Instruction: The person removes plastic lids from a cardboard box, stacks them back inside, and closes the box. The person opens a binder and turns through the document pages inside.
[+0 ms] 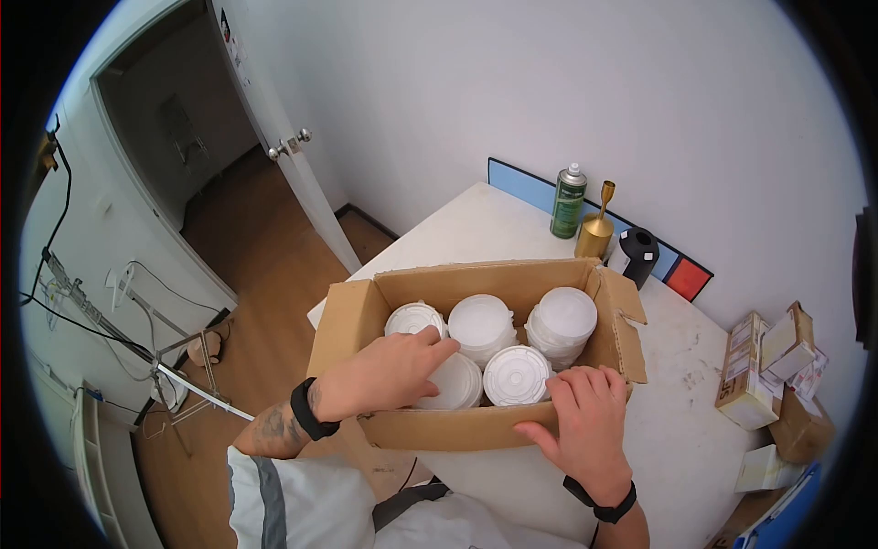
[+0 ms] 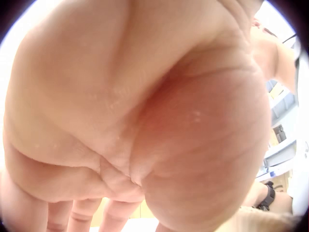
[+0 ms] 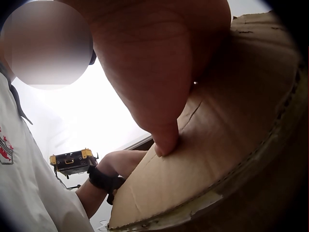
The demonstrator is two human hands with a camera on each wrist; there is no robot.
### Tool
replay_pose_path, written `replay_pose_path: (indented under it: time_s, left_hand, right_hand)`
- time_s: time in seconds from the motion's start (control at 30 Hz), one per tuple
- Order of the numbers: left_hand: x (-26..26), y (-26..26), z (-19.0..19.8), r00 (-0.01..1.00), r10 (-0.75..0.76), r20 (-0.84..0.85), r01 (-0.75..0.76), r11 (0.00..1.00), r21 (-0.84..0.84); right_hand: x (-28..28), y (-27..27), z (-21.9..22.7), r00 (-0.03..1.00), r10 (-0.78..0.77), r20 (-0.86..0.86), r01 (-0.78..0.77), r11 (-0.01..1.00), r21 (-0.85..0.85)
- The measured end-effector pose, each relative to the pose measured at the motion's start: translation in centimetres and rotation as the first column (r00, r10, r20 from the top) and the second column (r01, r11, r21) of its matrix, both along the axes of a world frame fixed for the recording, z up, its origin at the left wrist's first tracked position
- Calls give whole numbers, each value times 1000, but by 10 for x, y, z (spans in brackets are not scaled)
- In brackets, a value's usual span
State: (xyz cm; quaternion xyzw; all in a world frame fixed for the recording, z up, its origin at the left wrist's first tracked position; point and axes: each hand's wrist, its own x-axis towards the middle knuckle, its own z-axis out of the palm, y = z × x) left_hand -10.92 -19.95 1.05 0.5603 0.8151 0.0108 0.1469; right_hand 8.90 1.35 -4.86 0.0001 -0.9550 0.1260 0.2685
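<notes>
An open cardboard box (image 1: 466, 434) holds several white round lidded tubs. My left hand (image 1: 391, 366) reaches over the near left wall, its spread fingers and thumb over the front-left tub (image 1: 459, 386). In the left wrist view the palm (image 2: 135, 106) fills most of the picture and its fingers point down past it. At the near right part of the box my right hand (image 1: 588, 416) grips the front wall, with fingers over the top edge and the thumb outside. The right wrist view shows that thumb (image 3: 166, 140) pressed on the cardboard. Beside it stands a front tub with a ringed lid (image 1: 517, 375).
The box stands on a white table (image 1: 681, 375). Behind it are a green spray can (image 1: 568, 203), a gold candle-holder-like piece (image 1: 596, 233) and a black cylinder (image 1: 637, 252). Small cartons (image 1: 745, 375) are stacked at the right. A door (image 1: 274, 101) stands open at the left.
</notes>
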Motion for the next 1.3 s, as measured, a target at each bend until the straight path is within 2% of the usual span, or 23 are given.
replay_pose_path:
  time_s: [0.1,0.2,0.27,0.37,0.5,0.57,0.6,0.67,0.7,0.73,0.77,0.8,0.83,0.87,0.9,0.93,0.97,1.03,1.07,1.13,1.17,1.23,1.3]
  left_hand:
    - [2,-1,3,998,58,38,-61,995,85]
    - [-5,-1,-5,996,-75,42,71,993,93]
    - [-2,1,4,976,45,212,-94,969,227]
    - [-5,-1,-2,991,52,126,-89,947,308]
    - [1,-1,9,984,173,36,-177,977,122]
    - [7,-7,23,944,311,110,-329,899,289]
    - [8,-15,29,948,299,111,-319,902,290]
    - [6,-41,31,655,632,415,-754,502,425]
    - [5,-55,20,662,622,418,-748,509,427]
    - [4,-72,0,679,689,254,-707,518,482]
    - [1,-87,-20,667,740,84,-659,533,531]
    - [-5,-99,-40,657,711,250,-743,555,374]
    - [-7,-96,-57,628,521,578,-768,535,351]
    - [-6,-90,-70,501,259,826,-791,525,315]
    - [-2,-82,-79,494,249,833,-790,529,310]
    - [1,-72,-84,450,198,871,-815,488,311]
    - [-1,-65,-84,414,139,899,-833,455,314]
    - [-2,-64,-76,456,140,879,-783,533,322]
    - [-3,-65,-72,490,155,858,-744,588,318]
    - [-3,-59,-73,487,104,867,-714,619,327]
    - [1,-53,-73,477,62,877,-704,625,339]
    - [5,-41,-75,452,-3,892,-665,666,339]
    - [11,-25,-77,451,6,893,-608,734,302]
  right_hand:
    - [0,0,-1,1000,-3,-11,3,1000,1]
    - [0,2,-2,1000,-5,-16,5,1000,1]
    - [1,2,-2,1000,3,-15,-3,1000,-1]
    - [1,0,-2,1000,1,-9,-1,1000,-9]
    - [2,2,-1,1000,2,-3,-2,1000,-6]
    - [4,7,5,1000,0,4,0,1000,-9]
    - [7,14,10,999,26,-23,-28,992,-122]
    - [19,35,16,998,31,-52,-42,972,-229]
    - [27,51,18,976,-190,-105,165,963,-211]
    - [34,66,19,903,-398,-163,364,909,-202]
    - [36,80,18,898,-407,-169,374,907,-196]
    - [36,93,12,890,-452,-65,392,829,-399]
    - [35,105,4,881,-471,46,408,708,-576]
    - [33,120,-16,878,-476,50,418,710,-567]
    - [29,135,-46,955,-216,205,293,557,-777]
    - [25,144,-69,964,81,253,217,312,-925]
    - [19,142,-83,967,55,248,219,312,-925]
    - [8,136,-97,993,117,28,26,25,-999]
    - [18,141,-100,996,86,25,22,35,-999]
    - [49,156,-107,978,130,-163,-93,-426,-900]
    - [63,160,-118,982,108,-153,-96,-408,-908]
    - [90,160,-136,986,-144,-90,-135,-344,-929]
    - [131,147,-146,978,-196,-66,-121,-284,-951]
